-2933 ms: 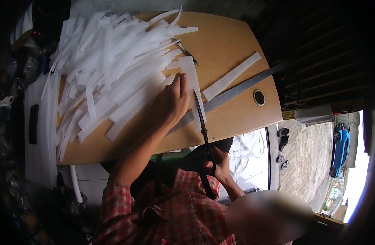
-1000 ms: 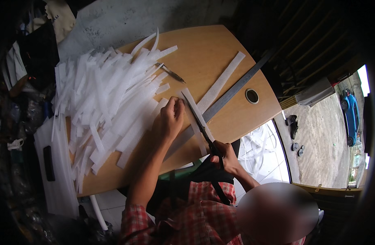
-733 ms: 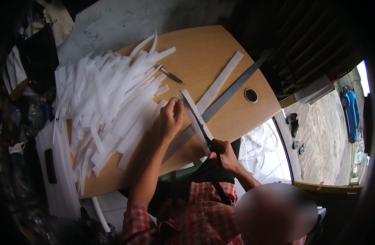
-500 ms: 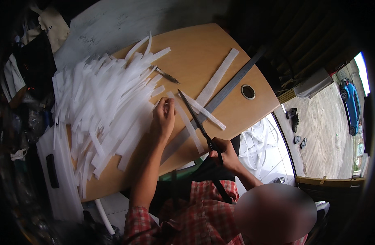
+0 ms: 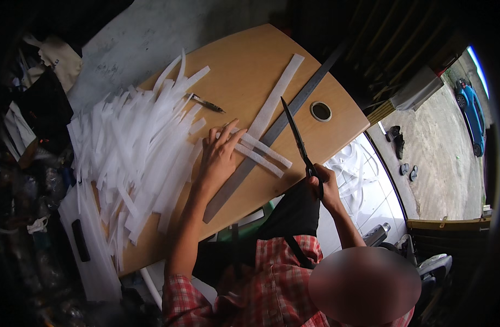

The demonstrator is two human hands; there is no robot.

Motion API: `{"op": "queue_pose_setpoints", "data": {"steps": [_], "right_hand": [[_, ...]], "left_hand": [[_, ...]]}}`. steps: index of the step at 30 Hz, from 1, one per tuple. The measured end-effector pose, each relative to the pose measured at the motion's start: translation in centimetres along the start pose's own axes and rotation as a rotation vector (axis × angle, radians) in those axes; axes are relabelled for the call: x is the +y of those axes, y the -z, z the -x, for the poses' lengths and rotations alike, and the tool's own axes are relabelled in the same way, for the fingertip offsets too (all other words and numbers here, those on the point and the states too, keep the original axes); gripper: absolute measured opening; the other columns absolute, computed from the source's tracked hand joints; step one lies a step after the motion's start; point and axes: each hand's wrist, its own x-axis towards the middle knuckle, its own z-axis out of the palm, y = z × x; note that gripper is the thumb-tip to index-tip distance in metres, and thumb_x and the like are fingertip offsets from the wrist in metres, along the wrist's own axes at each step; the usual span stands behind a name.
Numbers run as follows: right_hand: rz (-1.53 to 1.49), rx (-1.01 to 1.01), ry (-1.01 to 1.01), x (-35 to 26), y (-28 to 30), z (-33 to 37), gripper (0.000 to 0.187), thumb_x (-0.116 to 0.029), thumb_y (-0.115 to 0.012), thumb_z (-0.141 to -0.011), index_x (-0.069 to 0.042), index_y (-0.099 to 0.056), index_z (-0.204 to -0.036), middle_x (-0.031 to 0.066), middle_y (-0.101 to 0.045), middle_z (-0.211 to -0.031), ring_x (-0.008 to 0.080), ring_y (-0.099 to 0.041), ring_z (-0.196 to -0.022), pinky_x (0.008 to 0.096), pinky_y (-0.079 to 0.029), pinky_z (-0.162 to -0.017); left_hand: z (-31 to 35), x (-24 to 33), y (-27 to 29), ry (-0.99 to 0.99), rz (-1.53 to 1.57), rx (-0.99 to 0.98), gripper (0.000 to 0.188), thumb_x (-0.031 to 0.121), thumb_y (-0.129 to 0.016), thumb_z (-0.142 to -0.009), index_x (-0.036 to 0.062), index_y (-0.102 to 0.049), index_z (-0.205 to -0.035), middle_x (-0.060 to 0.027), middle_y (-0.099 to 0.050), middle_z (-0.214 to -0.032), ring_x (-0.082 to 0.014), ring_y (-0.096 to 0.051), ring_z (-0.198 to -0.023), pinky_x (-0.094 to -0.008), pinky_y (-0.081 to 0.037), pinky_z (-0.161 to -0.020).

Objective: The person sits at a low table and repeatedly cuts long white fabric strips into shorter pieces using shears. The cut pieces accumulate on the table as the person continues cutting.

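My left hand [image 5: 219,155] rests over the table with its fingers spread, touching the left ends of two short white strips [image 5: 265,162]. They lie side by side across a long grey metal ruler [image 5: 282,122] and a longer white strip [image 5: 276,95]. In my right hand [image 5: 327,185], beyond the table's near edge, is a pair of black scissors [image 5: 297,133]. Its blades look closed, point up and away, and stand apart from the strips. A big heap of white strips [image 5: 135,147] covers the table left of my left hand.
A dark cutter-like tool [image 5: 207,103] lies by the heap. The wooden table [image 5: 233,60] has a round cable hole [image 5: 320,111] at right. White offcuts [image 5: 354,174] lie on the tiled floor. A white sheet with a dark slot [image 5: 92,250] hangs at the left edge.
My left hand has gone from a pinch to spread fingers, laying its strip beside the other. The scissors in my right hand have moved right, away from the strips. The view has shifted slightly.
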Motion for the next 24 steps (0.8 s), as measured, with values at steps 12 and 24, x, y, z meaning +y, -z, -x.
{"op": "queue_pose_setpoints", "data": {"steps": [12,24], "right_hand": [[-0.027,0.011,0.008,0.9,0.0,-1.4,0.076,-0.079,-0.064,-0.070,-0.005,-0.052,-0.076,-0.0044,-0.046,-0.056,0.0048,-0.046,-0.043,0.0218,-0.031,-0.039],[-0.059,0.000,0.033,1.3,0.3,-1.5,0.077,-0.080,-0.062,-0.071,-0.004,-0.053,-0.076,-0.0031,-0.045,-0.052,0.0056,-0.045,-0.039,0.0205,-0.030,-0.036]], "left_hand": [[0.2,-1.2,2.8,-0.123,-0.208,-0.339,0.017,0.000,-0.063,-0.074,0.0066,-0.061,-0.090,-0.0027,-0.058,-0.097,-0.0226,-0.050,-0.101,-0.0384,-0.036,-0.088],[1.6,-6.1,18.3,0.412,-0.538,0.077,0.022,0.009,-0.047,-0.090,0.0029,-0.048,-0.111,-0.0226,-0.061,-0.110,-0.0399,-0.055,-0.102,-0.0517,-0.037,-0.091]]}}
